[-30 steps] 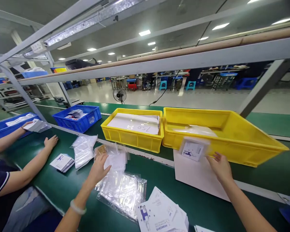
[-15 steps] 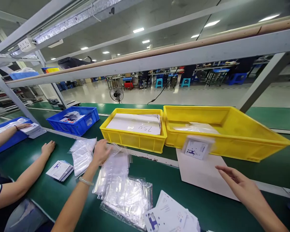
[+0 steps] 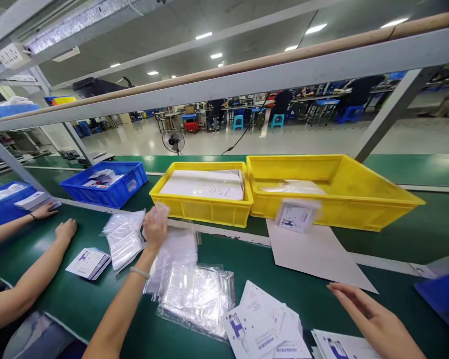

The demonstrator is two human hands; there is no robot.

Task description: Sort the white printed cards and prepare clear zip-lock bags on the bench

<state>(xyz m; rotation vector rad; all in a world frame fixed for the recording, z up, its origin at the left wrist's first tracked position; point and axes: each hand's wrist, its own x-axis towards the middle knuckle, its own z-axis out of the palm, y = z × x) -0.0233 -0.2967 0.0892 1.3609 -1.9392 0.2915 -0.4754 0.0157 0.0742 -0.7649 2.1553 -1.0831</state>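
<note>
The step in hand looks like parting a single clear bag from the loose pile of clear bags (image 3: 177,249), which lies on the bench (image 3: 310,299) left of centre, just on the near side of the left yellow bin (image 3: 198,212). To do it well, I would pinch only one layer at its free edge, rub it sideways with the thumb so that a second bag does not cling, and lift gently so the pile does not slide over the shiny bundle of bags (image 3: 196,301) on its near side. Thin film of this sort probably sticks and creases easily, so a light touch should serve better than a hard tug. The left hand (image 3: 156,228) is raised at the far left edge of the pile, fingers curled and smeared by motion; a pale translucent patch shows at the fingertips, but I cannot tell whether they grip a bag. The right hand (image 3: 370,311) is released: its fingers reach out loosely, parted from the thumb, with nothing between them. It is near the stack of printed cards (image 3: 344,344) at the near right edge, while a fanned pile of cards (image 3: 264,324) lies to the left, well apart from it.
</note>
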